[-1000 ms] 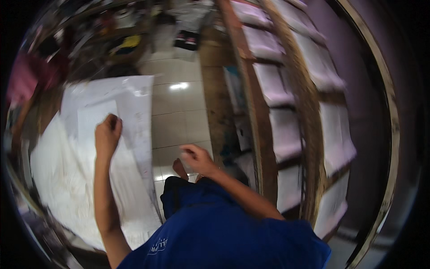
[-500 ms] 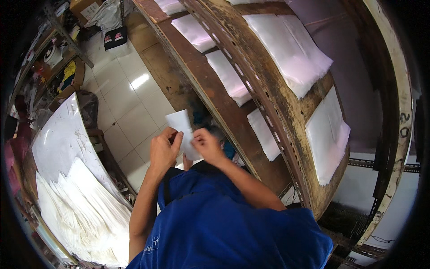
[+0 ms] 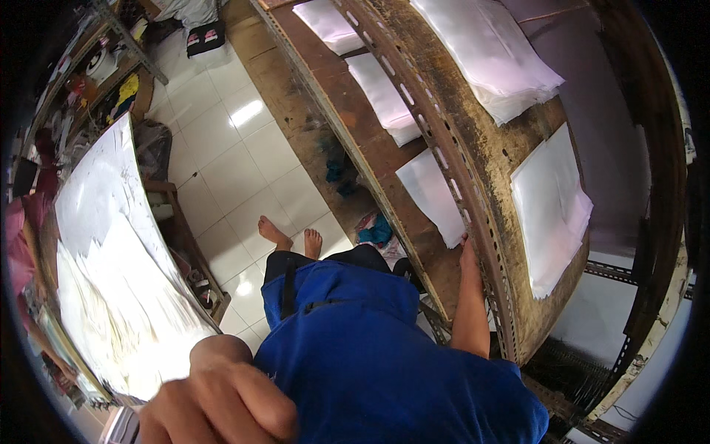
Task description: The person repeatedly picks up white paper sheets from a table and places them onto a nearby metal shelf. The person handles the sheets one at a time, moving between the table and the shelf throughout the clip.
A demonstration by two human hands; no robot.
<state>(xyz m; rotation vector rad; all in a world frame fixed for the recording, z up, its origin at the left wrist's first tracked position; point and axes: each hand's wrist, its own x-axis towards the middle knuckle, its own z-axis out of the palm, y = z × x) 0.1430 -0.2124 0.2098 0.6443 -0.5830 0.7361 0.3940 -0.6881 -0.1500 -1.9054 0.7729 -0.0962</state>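
My left hand [image 3: 218,396] is raised close in front of my body at the lower edge, its fingers curled closed. Whatever it may hold is hidden behind the knuckles. My right hand [image 3: 468,257] reaches into the lower shelf [image 3: 436,277] on the right, touching the near corner of a stack of thin white sheets [image 3: 430,194]. The metal rail hides most of its fingers, so their grip cannot be made out.
Further sheet stacks [image 3: 381,96] lie along the lower shelf. The upper wooden board [image 3: 473,140] carries two big stacks behind a slotted metal rail [image 3: 436,133]. A table [image 3: 103,170] piled with white sheets [image 3: 122,311] stands left. Cloths [image 3: 376,229] lie by my feet.
Both hands were together holding a white folded sheet; it is now out of sight. My right hand has moved right into the lower shelf, my left down and back toward me. The view has shifted.
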